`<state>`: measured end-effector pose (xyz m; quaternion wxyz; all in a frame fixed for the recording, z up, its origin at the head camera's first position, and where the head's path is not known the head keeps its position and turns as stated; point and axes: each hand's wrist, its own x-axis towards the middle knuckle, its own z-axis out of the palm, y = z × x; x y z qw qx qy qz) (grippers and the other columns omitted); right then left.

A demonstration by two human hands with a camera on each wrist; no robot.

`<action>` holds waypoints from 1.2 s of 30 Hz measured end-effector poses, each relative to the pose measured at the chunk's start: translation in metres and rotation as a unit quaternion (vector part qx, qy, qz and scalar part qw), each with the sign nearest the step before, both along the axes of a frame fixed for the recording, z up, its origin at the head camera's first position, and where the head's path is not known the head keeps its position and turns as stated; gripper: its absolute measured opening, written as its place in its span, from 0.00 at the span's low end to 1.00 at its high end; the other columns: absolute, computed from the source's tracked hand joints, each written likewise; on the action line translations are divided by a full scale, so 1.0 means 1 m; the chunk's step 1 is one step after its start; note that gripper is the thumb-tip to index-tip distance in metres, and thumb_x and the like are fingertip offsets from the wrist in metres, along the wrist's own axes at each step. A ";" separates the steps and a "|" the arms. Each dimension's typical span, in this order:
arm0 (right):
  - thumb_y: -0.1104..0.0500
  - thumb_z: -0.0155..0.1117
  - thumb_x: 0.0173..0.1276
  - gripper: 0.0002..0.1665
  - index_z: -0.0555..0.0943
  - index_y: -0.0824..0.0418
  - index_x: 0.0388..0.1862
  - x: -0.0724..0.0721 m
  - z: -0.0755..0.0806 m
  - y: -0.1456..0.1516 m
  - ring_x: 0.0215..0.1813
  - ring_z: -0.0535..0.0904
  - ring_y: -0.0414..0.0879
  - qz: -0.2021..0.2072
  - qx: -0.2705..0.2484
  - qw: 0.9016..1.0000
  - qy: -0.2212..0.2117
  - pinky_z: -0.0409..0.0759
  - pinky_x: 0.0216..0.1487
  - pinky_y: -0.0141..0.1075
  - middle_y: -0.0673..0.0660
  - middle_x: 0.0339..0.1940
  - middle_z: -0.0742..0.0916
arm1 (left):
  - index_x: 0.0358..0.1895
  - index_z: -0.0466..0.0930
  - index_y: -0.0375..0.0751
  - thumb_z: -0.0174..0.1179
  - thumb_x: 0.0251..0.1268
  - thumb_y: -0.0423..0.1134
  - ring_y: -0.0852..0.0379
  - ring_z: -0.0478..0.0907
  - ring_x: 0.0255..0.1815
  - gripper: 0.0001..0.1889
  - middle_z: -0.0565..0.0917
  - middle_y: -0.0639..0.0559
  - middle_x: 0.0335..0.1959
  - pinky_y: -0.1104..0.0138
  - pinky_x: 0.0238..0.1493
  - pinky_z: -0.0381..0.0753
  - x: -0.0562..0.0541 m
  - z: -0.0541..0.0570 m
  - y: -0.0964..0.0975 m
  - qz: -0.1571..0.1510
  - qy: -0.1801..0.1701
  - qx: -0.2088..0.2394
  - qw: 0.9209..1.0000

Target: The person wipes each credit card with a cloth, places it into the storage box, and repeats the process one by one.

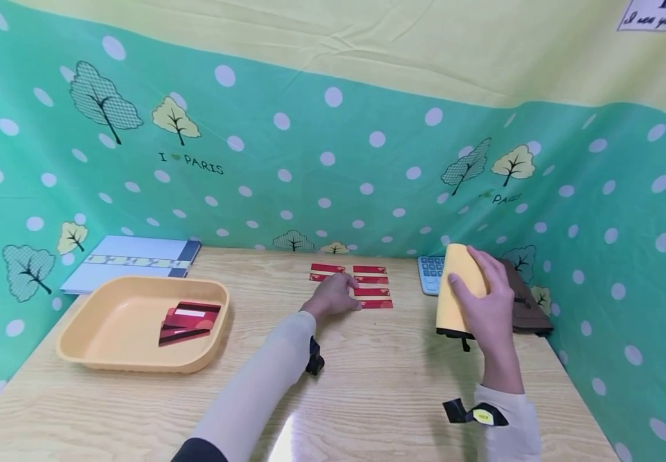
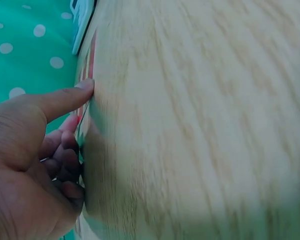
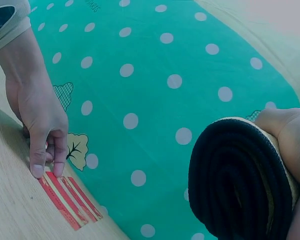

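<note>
My left hand (image 1: pixel 333 296) is at the left end of a red bank card (image 1: pixel 376 303) on the table. Thumb and index finger pinch that card by its edges; the other fingers curl in, as the left wrist view shows. Two similar red cards (image 1: pixel 371 270) (image 1: pixel 327 267) lie just behind it, one on the right and one on the left, partly covered by the hand. Held above the table on the right, a rolled yellow cloth (image 1: pixel 454 295) with a dark inner side (image 3: pixel 235 185) is gripped in my right hand (image 1: pixel 489 301). A short black strap hangs beneath the roll.
A pale orange plastic basin (image 1: pixel 79 350) on the left holds several red bank cards (image 1: pixel 188 321). Behind it lies a light blue folder (image 1: pixel 136 247). A blue calculator (image 1: pixel 428 273) and a brown leather item (image 1: pixel 532 314) sit at the back right. Green dotted curtain (image 1: pixel 310 128) borders the table.
</note>
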<state>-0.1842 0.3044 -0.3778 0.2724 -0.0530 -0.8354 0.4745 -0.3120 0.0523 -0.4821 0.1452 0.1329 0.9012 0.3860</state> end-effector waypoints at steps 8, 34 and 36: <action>0.55 0.70 0.71 0.34 0.74 0.37 0.74 0.001 0.001 -0.002 0.58 0.69 0.41 0.005 -0.005 1.000 -0.010 0.76 0.46 0.27 0.47 0.75 0.73 | 0.52 0.80 0.42 0.76 0.58 0.38 0.45 0.72 0.73 0.21 0.81 0.45 0.52 0.56 0.64 0.81 0.011 0.008 0.001 -0.003 0.043 -0.008 0.999; 0.56 0.71 0.71 0.34 0.75 0.40 0.74 0.002 0.001 -0.014 0.59 0.69 0.41 0.024 0.002 1.000 -0.008 0.75 0.46 0.27 0.48 0.75 0.73 | 0.58 0.79 0.43 0.68 0.62 0.26 0.58 0.85 0.40 0.21 0.88 0.46 0.39 0.65 0.43 0.91 0.034 0.016 -0.029 0.064 -0.011 0.301 0.952; 0.57 0.71 0.70 0.34 0.75 0.40 0.74 0.003 0.002 -0.017 0.60 0.69 0.41 0.031 0.002 1.000 0.000 0.75 0.47 0.27 0.48 0.75 0.74 | 0.60 0.79 0.43 0.68 0.63 0.26 0.58 0.86 0.42 0.22 0.88 0.45 0.41 0.61 0.47 0.93 0.039 0.025 -0.034 0.067 -0.013 0.324 0.943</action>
